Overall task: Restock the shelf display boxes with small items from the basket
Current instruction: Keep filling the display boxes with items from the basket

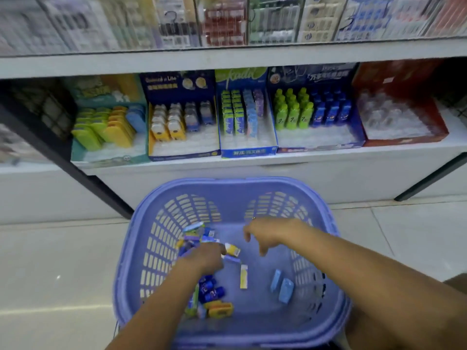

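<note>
The purple basket [235,184] is sitting on the floor [50,261] before the shelf [303,157], where 5 display boxes [249,150] are lining the front edge. The left hand [204,258] is curling over the small items [209,291] piled along the basket's left wall, fingertips touching a yellow-and-white packet [233,249]; blur is hiding whether it is gripping. The right hand [265,233] is hanging slack near the far wall, grasping nothing. 2 light-blue pieces [281,286] are lying by the right wall.

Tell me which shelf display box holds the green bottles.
The dark blue box, fourth from left, beside the red box; only it holds green bottles.
</note>
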A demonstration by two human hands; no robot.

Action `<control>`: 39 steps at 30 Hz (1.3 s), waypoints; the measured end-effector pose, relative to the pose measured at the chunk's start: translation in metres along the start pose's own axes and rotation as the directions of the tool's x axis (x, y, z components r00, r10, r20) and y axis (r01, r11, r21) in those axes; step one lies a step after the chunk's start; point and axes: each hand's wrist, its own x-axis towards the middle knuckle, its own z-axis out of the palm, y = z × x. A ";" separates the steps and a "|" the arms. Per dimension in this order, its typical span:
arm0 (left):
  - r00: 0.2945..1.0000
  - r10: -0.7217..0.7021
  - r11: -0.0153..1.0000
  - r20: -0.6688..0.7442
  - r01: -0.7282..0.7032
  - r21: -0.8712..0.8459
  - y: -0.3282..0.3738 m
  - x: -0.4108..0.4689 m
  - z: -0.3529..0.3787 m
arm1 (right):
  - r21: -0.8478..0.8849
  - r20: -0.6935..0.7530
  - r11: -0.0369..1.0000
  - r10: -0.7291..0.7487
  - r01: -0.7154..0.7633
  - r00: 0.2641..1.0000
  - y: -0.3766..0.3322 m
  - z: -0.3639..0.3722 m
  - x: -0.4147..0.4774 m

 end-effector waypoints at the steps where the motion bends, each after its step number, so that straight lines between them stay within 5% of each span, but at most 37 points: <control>1: 0.997 -0.011 0.999 0.072 0.007 0.048 -0.008 -0.001 0.010 | -0.062 0.099 0.998 -0.002 0.008 0.995 -0.002 0.019 0.008; 7: 0.954 -0.003 0.969 0.299 -0.072 0.238 -0.009 0.006 0.031 | -0.323 0.487 0.936 0.037 0.141 0.873 0.000 0.085 0.039; 14: 0.880 0.050 0.909 0.472 -0.236 0.343 0.000 0.015 0.042 | -0.501 0.479 0.829 0.026 0.249 0.878 0.011 0.121 0.057; 17: 0.867 0.095 0.911 0.489 -0.274 0.309 -0.005 0.019 0.042 | -0.504 0.432 0.802 -0.088 0.321 0.897 0.019 0.132 0.064; 20: 0.890 0.097 0.976 0.445 -0.173 0.135 -0.011 0.025 0.043 | -0.338 0.453 0.926 0.004 0.167 0.892 0.018 0.129 0.063; 24: 0.973 0.073 0.971 0.219 -0.020 -0.237 -0.016 0.035 0.030 | -0.148 0.455 0.989 0.093 -0.028 0.885 0.018 0.110 0.061; 26: 0.990 0.053 0.911 0.130 0.006 -0.412 -0.016 0.035 0.017 | -0.018 0.407 0.997 0.070 -0.069 0.911 0.017 0.084 0.060; 28: 0.995 0.054 0.715 0.081 0.018 -0.699 -0.016 0.033 0.006 | 0.177 0.318 0.981 0.015 -0.075 0.948 0.015 0.054 0.056; 31: 0.992 0.117 0.362 0.035 -0.010 -0.932 -0.015 0.023 -0.016 | 0.636 0.152 0.769 -0.040 -0.067 0.988 0.013 0.018 0.046; 33: 0.986 0.164 0.257 -0.028 -0.070 -0.964 -0.016 0.017 -0.032 | 0.810 0.057 0.586 -0.045 -0.020 0.997 0.014 -0.002 0.037; 39: 0.978 0.127 0.245 -0.164 -0.191 -0.951 -0.032 -0.021 -0.090 | 0.912 -0.113 0.386 -0.090 0.139 0.990 0.005 -0.058 0.006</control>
